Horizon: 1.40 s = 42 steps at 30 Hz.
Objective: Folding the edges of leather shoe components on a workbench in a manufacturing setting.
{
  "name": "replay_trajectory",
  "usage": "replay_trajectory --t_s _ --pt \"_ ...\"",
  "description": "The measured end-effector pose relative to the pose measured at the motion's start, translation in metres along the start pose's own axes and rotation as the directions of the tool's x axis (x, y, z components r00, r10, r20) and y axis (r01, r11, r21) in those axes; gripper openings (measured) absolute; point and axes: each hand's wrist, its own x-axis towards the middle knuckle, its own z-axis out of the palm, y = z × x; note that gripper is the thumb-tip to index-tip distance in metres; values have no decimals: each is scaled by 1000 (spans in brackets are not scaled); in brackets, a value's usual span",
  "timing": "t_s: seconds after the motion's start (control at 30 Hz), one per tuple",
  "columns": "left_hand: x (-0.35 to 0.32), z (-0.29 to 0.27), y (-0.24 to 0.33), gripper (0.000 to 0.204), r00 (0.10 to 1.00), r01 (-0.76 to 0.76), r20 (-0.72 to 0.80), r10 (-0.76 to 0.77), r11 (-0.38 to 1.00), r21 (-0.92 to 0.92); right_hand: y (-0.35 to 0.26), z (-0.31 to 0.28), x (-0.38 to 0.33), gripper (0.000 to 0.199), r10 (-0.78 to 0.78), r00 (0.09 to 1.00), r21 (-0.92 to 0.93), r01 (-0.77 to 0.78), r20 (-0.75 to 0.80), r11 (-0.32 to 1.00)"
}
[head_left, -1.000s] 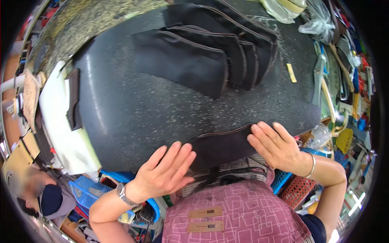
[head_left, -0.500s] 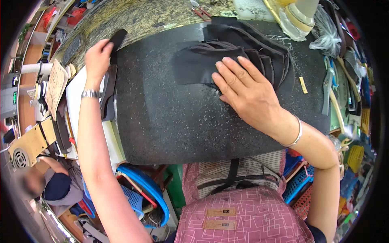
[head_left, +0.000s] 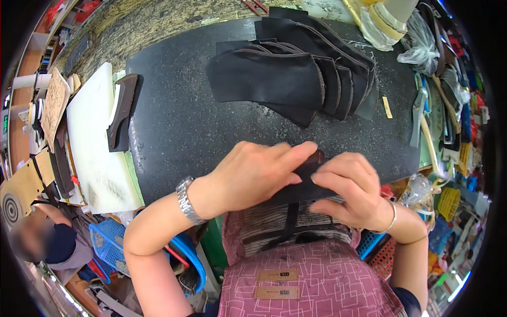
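Observation:
Close to the front edge of the black work mat [head_left: 174,132], my two hands meet over a small dark leather piece [head_left: 312,165], most of which they cover. My left hand [head_left: 253,171] is closed on it, the index finger stretched along its top. From the other side my right hand [head_left: 351,187] curls its fingers at the piece's edge, the thumb lower down. Beyond them lies a fanned stack of black leather pieces [head_left: 269,76] with pale cut edges; neither hand touches it.
Curved dark pieces [head_left: 122,113] lie at the mat's left edge, beside a white board [head_left: 90,153]. A yellowish strip [head_left: 387,107] rests on the right. Tools and a plastic bag [head_left: 421,47] crowd the far right; a blue basket [head_left: 108,245] stands below left, near another person [head_left: 55,240].
My left hand has come from the far left edge to the front middle with a dark piece. My right hand has left the stack and drawn back to meet it.

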Motion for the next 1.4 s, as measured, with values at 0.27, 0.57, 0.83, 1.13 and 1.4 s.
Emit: replay_trajectory --t_s 0.27,0.57,0.83,1.13,1.4 --pt "-36 -20 14 54 992 117 -105 -71 838 534 -4 19 5 71 236 953 -201 -198 189 959" --pt "-82 18 4 60 986 46 -167 11 941 336 -10 23 13 34 292 908 -66 -286 301 956" --pt "-61 -10 44 38 976 -5 -216 16 999 49 -29 -8 17 32 282 903 308 -382 324 871" --pt "-35 14 2 33 990 -5 -138 36 976 220 15 13 -8 29 5 970 -51 8 244 999" --pt "-42 9 -4 25 849 -499 191 493 628 597 17 22 -10 39 -183 954 -100 211 237 972"
